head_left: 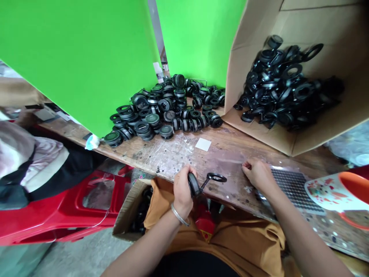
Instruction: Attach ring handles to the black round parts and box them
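Note:
My left hand point(183, 188) is wrapped round a black round holder with a hinged ring point(195, 184); its ring sticks out to the right on a short arm. My right hand point(258, 175) is low over the table, thumb and fingertips pressed together. Whatever they pinch is too small or too clear to make out. Beside that wrist lies a sheet of dark round dots point(291, 188) in neat rows. A small white square point(203, 144) rests on the wooden table point(230, 144) between and beyond my hands.
Piles of similar black holders point(152, 119) stand against green panels point(86, 57). More fill a tilted cardboard box point(259, 138) at right. A patterned mug point(325, 192) stands at the right edge. Below left are a red plastic stool point(72, 204), another cardboard box point(123, 219) and a seated person point(43, 165).

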Demonstrator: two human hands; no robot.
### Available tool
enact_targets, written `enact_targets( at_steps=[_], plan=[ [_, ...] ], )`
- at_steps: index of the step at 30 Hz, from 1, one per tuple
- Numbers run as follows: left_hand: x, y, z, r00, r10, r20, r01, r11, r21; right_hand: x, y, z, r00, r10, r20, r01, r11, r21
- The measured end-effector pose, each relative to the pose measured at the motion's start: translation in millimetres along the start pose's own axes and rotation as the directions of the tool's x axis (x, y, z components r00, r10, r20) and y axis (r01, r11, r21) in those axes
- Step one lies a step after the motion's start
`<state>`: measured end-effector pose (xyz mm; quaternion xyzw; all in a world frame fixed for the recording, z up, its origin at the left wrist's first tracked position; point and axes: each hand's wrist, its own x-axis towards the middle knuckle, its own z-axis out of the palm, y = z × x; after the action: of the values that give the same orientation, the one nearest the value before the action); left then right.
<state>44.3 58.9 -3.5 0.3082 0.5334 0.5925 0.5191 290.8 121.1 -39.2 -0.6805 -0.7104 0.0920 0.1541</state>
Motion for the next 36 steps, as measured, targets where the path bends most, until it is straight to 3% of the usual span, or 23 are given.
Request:
enact_targets(
  at_steps=[4,9,12,16,20,24,31,33,36],
  plan=[
    [1.3,-0.3,0.7,1.000,-0.009,-0.003,0.009,1.000,0.010,0.5,-4.6,0.9,1.000,0.017,0.012,-0.016,0.999,-0.037],
    [2.3,0.6,0.0,1.000,-0.017,-0.012,0.017,1.000,0.007,-6.0,-13.9,-0.4,0.998,0.020,-0.065,-0.023,0.999,-0.045],
    [2.1,1.3,-0.9,1.000,-0.011,0.008,0.011,1.000,0.002,-20.4,-31.4,-12.0,0.985,-0.085,-0.147,0.099,0.991,0.089],
    [-2.2,5.3,2.5,0.999,-0.021,0.030,0.020,1.000,0.023,-43.8,-67.7,-30.2,0.888,-0.377,-0.262,0.453,0.815,0.362],
    [-8.6,9.6,7.2,0.998,0.002,0.065,-0.009,0.995,0.103,-52.4,-88.0,-31.3,0.798,-0.535,-0.276,0.600,0.746,0.288],
    [-13.3,10.8,9.1,0.996,0.022,0.092,-0.033,0.992,0.125,-49.3,-86.4,-29.6,0.751,-0.621,-0.224,0.660,0.720,0.214],
    [-18.5,8.5,10.5,0.995,0.002,0.104,-0.015,0.992,0.122,-44.2,-87.8,-47.6,0.699,-0.715,0.012,0.702,0.689,0.183],
    [-18.2,7.7,9.4,0.995,0.010,0.104,-0.023,0.992,0.121,-46.8,-88.4,-47.0,0.690,-0.724,-0.015,0.717,0.681,0.150],
    [-15.3,8.1,6.7,0.998,0.009,0.063,-0.014,0.997,0.077,-57.7,-89.1,-37.1,0.682,-0.708,-0.182,0.729,0.680,0.085]
  ],
)
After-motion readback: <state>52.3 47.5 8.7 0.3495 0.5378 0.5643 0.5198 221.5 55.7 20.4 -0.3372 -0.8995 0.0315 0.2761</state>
